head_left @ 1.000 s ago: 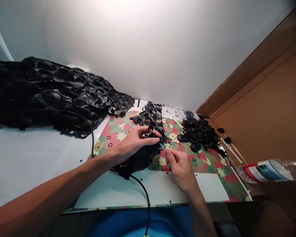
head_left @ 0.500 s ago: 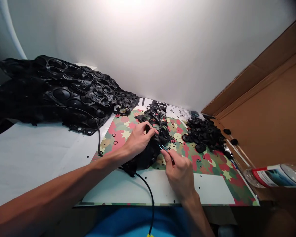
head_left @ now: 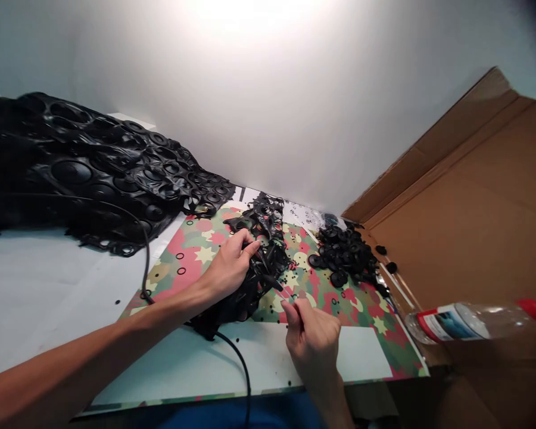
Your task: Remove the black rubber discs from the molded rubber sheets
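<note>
My left hand (head_left: 233, 263) is closed, thumb and fingers pinching a black rubber sheet (head_left: 232, 304) with moulded round shapes and torn holes. The sheet lies bunched on the camouflage-patterned mat (head_left: 214, 238). In my right hand (head_left: 313, 333), closed just to the right, is a thin pair of tweezers (head_left: 288, 294). Their tips reach the sheet's right side, at a small dark rubber piece (head_left: 273, 282); whether they grip it or only touch it I cannot tell.
A large heap of black moulded rubber sheets (head_left: 84, 173) fills the left. Loose black rubber discs (head_left: 346, 256) are piled at right, near a cardboard wall (head_left: 464, 226) and a lying plastic bottle (head_left: 469, 322). A black cable (head_left: 239, 351) hangs over the front edge. Small rings and crumbs dot the mat.
The view has shifted right, so things sit further left. My right hand has drawn the tweezers slightly down and away from my left hand, with a dark piece now at their tips.
</note>
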The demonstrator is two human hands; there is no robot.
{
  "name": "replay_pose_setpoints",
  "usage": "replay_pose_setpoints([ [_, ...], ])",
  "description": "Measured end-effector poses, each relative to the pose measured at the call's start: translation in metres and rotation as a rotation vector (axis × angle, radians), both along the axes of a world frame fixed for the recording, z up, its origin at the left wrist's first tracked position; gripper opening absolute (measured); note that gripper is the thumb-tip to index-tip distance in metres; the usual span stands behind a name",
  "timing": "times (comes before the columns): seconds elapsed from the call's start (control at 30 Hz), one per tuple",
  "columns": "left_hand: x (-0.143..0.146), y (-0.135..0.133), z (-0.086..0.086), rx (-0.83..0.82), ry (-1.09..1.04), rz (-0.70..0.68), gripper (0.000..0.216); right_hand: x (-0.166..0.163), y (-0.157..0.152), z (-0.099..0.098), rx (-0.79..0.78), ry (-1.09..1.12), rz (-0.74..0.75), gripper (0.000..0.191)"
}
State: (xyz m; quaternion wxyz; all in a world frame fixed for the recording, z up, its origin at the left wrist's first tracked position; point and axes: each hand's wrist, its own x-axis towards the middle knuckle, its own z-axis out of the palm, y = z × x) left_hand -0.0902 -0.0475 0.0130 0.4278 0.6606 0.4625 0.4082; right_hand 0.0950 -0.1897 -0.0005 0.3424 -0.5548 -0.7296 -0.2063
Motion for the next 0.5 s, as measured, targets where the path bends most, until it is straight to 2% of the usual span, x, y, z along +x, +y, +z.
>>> replay_pose_setpoints([
  [0.13, 0.005, -0.008, 0.003, 0.027, -0.005, -0.047, 0.029, 0.014, 0.005, 0.0, -0.099, 0.261, -0.167, 0.048],
  [0.27, 0.01, -0.018, 0.002, 0.092, -0.038, -0.123, 0.028, 0.021, 0.013, 0.007, -0.175, 0.48, -0.252, 0.056],
  [0.4, 0.015, -0.025, -0.002, 0.189, -0.078, -0.216, 0.025, 0.022, 0.025, 0.01, -0.221, 0.529, -0.321, 0.06],
  [0.5, 0.015, -0.028, -0.004, 0.247, -0.092, -0.234, 0.024, 0.028, 0.038, 0.007, -0.219, 0.449, -0.38, 0.061],
])
